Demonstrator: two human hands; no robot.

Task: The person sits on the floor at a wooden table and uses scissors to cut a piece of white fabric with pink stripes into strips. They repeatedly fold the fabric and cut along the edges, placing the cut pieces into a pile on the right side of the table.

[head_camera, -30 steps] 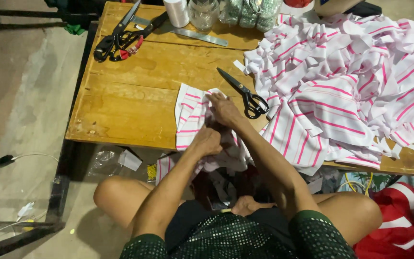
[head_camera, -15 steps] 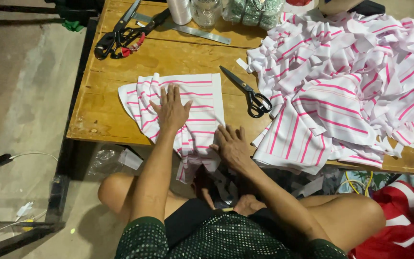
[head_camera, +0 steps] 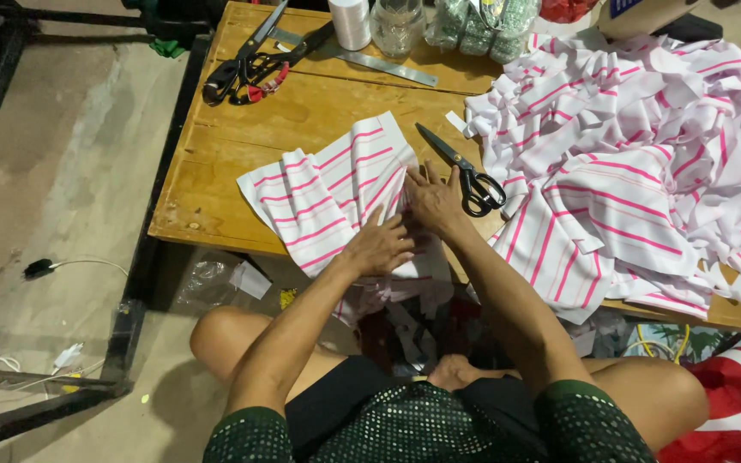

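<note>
Bare concrete floor [head_camera: 62, 171] runs along our 9 o'clock side, and before us stands a low wooden table [head_camera: 216, 189]. On its near edge lies a white cloth piece with pink stripes [head_camera: 328, 193], partly folded and drooping over the edge toward our lap. Our left hand [head_camera: 379, 247] rests on its lower fold, fingers loosely curled and pressing down. Our right hand [head_camera: 432, 199] lies flat on the cloth at 1 o'clock from the left, fingers spread and released, gripping nothing. Just beside the right hand, at its 2 o'clock, lie black-handled scissors [head_camera: 460, 170], blades pointing to 10 o'clock. A large heap of striped cloth pieces [head_camera: 645, 154] fills the table's 3 o'clock side. At the far edge, near 12 o'clock, stand a white thread spool [head_camera: 352, 21] and a clear glass jar [head_camera: 397, 26]; we cannot tell what the jar holds. A metal ruler [head_camera: 370, 58] and more black shears [head_camera: 246, 60] lie at 11 o'clock.
</note>
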